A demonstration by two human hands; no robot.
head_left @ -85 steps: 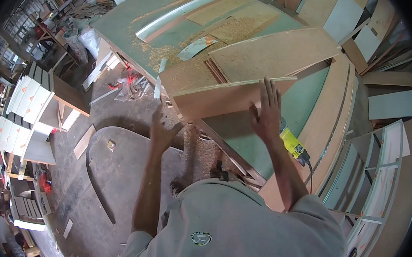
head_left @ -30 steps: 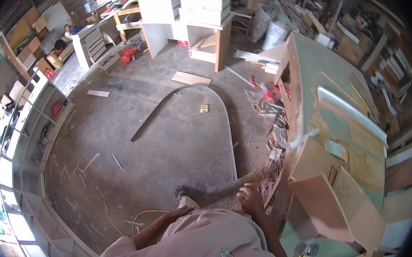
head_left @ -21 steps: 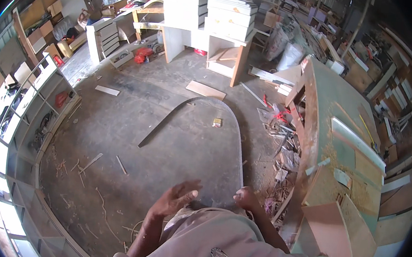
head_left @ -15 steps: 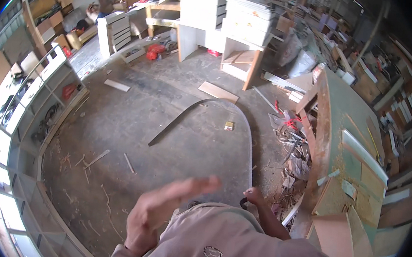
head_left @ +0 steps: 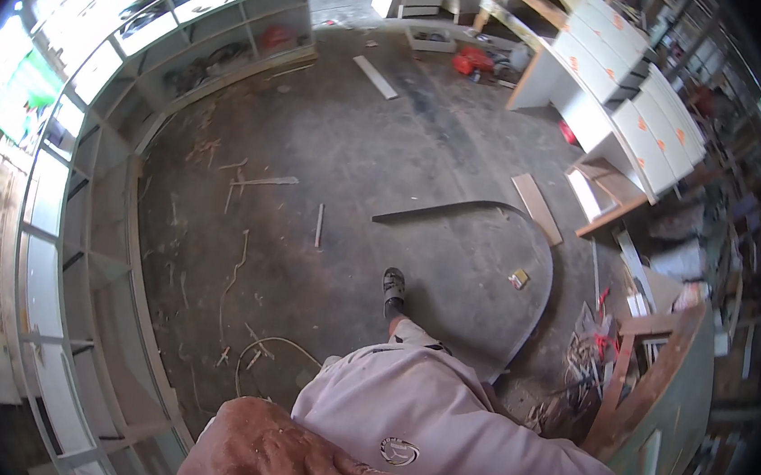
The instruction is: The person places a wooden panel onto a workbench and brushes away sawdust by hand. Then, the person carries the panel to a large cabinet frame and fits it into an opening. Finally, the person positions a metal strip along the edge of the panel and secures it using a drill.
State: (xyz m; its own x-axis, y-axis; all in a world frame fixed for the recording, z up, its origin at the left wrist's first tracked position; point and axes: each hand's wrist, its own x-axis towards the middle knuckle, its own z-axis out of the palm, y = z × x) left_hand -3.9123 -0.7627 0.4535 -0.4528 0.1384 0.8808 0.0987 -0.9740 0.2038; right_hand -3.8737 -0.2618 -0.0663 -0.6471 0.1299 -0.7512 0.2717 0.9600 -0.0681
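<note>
Curving across the floor (head_left: 317, 132), the long strip (head_left: 442, 209) makes a big hook. The round bend is there, with one end free; the other end goes out of sight by the shirt (head_left: 480, 445). The left hand (head_left: 289, 457) is low down, in front of the shirt, its back showing; the palm is hidden, so I cannot tell if it holds anything. The right hand is out of sight. How much is left to do does not show.
</note>
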